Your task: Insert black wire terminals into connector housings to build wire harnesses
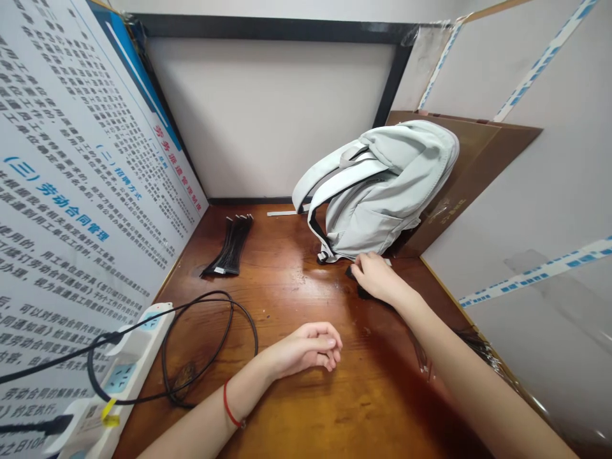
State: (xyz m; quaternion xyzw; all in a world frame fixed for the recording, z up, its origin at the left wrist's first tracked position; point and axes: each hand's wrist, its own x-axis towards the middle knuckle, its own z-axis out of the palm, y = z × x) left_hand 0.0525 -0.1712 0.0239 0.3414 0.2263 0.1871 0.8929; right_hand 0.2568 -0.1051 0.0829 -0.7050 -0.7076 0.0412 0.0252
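My right hand [375, 275] reaches to the foot of the backpack, its fingers closed on a dark bundle of strands [367, 293]. Part of that bundle is hidden under the palm and forearm. My left hand [310, 347] hovers over the middle of the table, palm inward, fingers loosely curled and apart, holding nothing. A pale grey-green backpack [382, 191] leans at the back right, its straps facing left. At the left lies another bundle of black strands [232, 248] with light tips and a white label band.
A white power strip [138, 344] with plugs stands at the left, and a looped black cable [232, 319] spreads beside it. More dark strands [473, 344] lie along the right wall. A brown folder-like board [459, 172] leans behind the backpack. Printed panels wall in the wooden table [296, 293].
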